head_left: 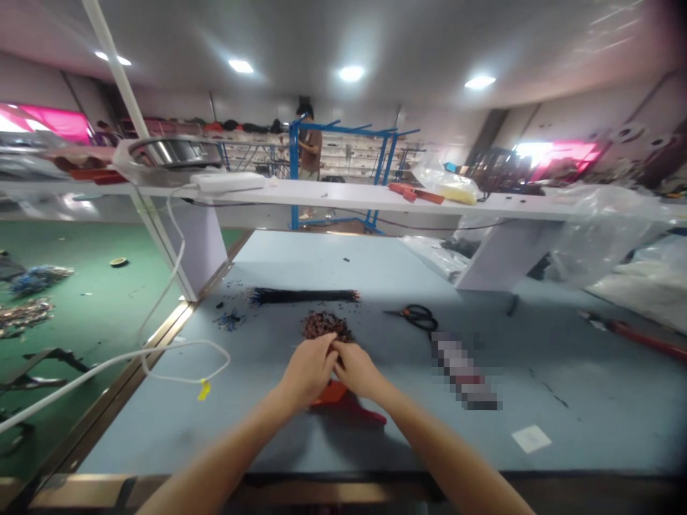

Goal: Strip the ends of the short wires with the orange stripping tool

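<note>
Over the blue bench point(161, 422), head view: left hand point(308, 368) and right hand point(358, 368) meet, fingers curled in, tips together; can't tell if they grip anything. Brown pile point(325, 325) just beyond, red tool point(333, 393) shows beneath, black wire bundle point(305, 295) farther back.

Frame centre: anything between the fingers is hidden by left hand point(307, 368) and right hand point(357, 368); red tool point(335, 395) partly covered. Right of centre: pixelated object point(466, 378) can't be identified. Forearms point(225, 445) cut off at bottom.

workshop: workbench point(300, 257), wire bundle point(305, 295), blue rack point(294, 154)
</note>
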